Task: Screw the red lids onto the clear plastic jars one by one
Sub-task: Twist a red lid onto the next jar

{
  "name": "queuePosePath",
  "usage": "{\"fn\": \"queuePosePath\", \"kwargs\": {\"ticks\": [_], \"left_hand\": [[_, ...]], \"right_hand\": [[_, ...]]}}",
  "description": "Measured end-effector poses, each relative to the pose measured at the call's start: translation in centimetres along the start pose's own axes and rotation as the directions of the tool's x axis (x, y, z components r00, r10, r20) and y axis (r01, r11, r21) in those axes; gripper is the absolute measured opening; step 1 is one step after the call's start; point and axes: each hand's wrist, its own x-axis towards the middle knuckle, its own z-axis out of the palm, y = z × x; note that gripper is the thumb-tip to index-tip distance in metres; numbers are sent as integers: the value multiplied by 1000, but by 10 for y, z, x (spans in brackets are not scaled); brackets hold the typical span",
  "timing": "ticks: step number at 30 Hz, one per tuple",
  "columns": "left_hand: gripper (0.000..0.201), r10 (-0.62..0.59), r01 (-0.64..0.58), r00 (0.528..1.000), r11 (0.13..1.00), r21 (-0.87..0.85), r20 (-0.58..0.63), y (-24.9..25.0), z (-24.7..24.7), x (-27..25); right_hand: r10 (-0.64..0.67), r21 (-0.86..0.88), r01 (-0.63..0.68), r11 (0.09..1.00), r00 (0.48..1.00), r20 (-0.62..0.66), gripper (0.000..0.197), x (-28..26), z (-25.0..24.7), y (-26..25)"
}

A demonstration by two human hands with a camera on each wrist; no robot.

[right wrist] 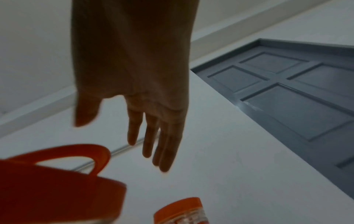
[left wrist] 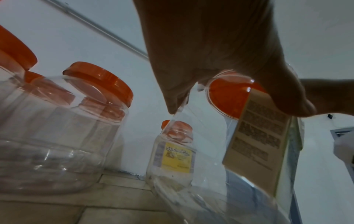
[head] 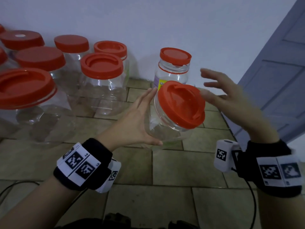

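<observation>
red lid [head: 180,104] sits on the clear plastic jar [head: 165,128] that the left hand [head: 137,119] holds off the tiled floor [head: 165,171], tilted so the lid faces up and toward the right side. left palm is against the jar's side, fingers running up along the wall and thumb [head: 155,142] wrapped under the base; that cradle keeps the body from spinning when the lid gets torque. the tilt likely presents the lid face to the other hand. right hand [head: 231,96] hovers just beside the lid's rim, fingers [head: 211,75] spread wide and straight, holding nothing; it's blurred, and whether the thumb touches the rim i can't tell. right wrist view agrees: splayed fingers, lid below them, a raised handle loop [right wrist: 95,157] on the lid. can't tell from these shots whether the lid is fully seated, but it looks level on the neck. my read: mid-twist regrip or lid just finished. lidded jars [head: 102,83] are clustered at left against the wall [head: 165,22], probably the done pile, out of the work zone. a smaller labelled jar [head: 171,71] stands alone behind the held one, lid [head: 175,56] on; likely either next up or just done. grey panelled door [head: 280,71] at right.
</observation>
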Motion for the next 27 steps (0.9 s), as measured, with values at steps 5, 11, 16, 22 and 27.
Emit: {"fn": "queuePosePath", "kwargs": {"ticks": [5,11,16,22,27], "left_hand": [[134,15,-15,1000,1000,12,19,2,3,4],[135,11,-10,998,1000,-5,57,5,7,6],[133,42,-42,997,999,-13,68,5,7,11],[132,66,-67,994,998,9,87,13,6,15],[132,59,-61,996,997,39,60,14,11,16]], "right_hand": [[65,-380,89,921,925,375,117,3,13,-16],[4,-449,222,865,893,450,121,8,8,-17],[-153,-349,390,852,823,547,117,7,1,-13],[-111,-353,350,868,828,550,119,3,-4,-12],[81,-488,151,860,903,421,124,0,3,-15]]}}
